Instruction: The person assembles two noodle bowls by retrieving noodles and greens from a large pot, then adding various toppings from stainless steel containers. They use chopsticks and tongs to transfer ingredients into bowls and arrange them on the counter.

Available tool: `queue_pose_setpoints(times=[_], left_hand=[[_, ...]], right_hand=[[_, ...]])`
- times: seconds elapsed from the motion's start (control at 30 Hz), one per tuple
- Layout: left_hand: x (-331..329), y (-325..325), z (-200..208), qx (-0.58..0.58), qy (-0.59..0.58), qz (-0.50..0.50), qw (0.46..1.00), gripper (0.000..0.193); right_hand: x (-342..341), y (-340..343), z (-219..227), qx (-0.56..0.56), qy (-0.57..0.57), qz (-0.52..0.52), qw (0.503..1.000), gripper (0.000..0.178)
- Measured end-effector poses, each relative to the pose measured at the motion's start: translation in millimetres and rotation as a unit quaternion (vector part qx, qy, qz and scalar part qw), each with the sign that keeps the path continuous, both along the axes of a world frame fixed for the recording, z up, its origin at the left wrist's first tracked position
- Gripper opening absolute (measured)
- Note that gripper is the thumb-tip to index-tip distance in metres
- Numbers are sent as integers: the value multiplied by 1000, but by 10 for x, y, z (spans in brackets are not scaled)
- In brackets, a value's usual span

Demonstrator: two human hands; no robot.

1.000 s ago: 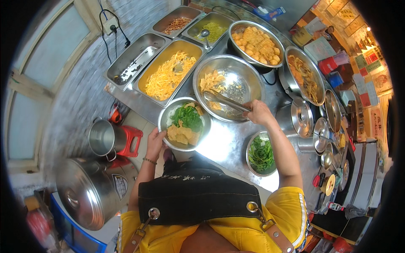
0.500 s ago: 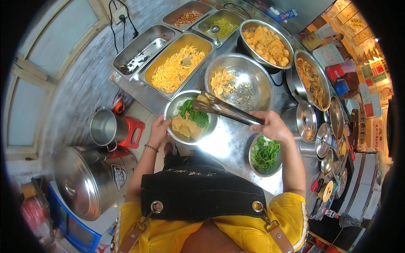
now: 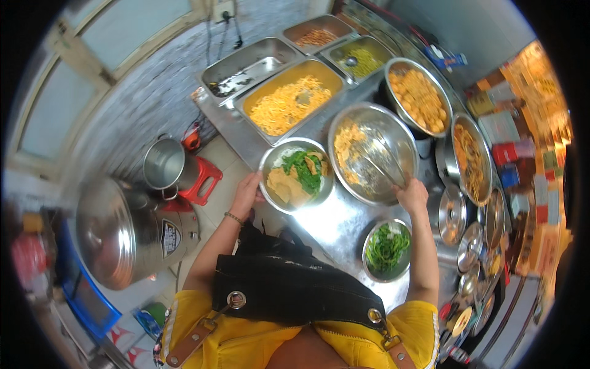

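Observation:
My left hand (image 3: 247, 192) grips the near-left rim of a metal bowl (image 3: 265, 178). Inside that bowl, leafy greens (image 3: 306, 167) lie beside tan, flat pieces (image 3: 286, 186), with a few more tan bits on top of the greens. My right hand (image 3: 412, 195) is closed round a pair of metal tongs (image 3: 387, 171). The tongs reach down into a wide steel basin (image 3: 402, 138); their tips are near a heap of yellowish, crisp-looking pieces (image 3: 349, 144) at its left side. Whether anything is between the tips I cannot make out.
Near my right forearm stands a bowl of greens (image 3: 387, 247). Beyond are trays of yellow shreds (image 3: 289, 104), peanuts (image 3: 316, 38) and chopped green bits (image 3: 362, 61), plus a dark-scrap tray (image 3: 252, 67). Pots of food (image 3: 418, 98) line the right. A large lidded pot (image 3: 135, 234) stands left.
The tongs have moved from above the held bowl into the wide basin. Tan bits now lie on the greens. The whole view has shifted, and my left hand still holds the bowl.

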State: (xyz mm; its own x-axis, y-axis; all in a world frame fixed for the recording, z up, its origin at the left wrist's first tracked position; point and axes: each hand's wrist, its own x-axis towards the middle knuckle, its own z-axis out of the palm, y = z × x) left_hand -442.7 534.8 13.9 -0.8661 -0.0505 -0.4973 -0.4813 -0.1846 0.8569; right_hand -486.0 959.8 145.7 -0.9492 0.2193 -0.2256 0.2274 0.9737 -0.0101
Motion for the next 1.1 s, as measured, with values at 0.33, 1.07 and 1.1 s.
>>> queue_pose_setpoints(times=[0.33, 1.07, 1.1], left_hand=[[720, -250, -160, 56, -36, 65, 996, 40], [6871, -3279, 395, -55, -24, 643, 763, 25], [7210, -3369, 530, -73, -9, 673, 736, 24]], right_hand=[[36, 30, -30, -107, 112, 7, 988, 57], [3553, -6118, 109, -331, -244, 638, 651, 34], [3653, -6370, 55, -338, -243, 669, 616, 34]])
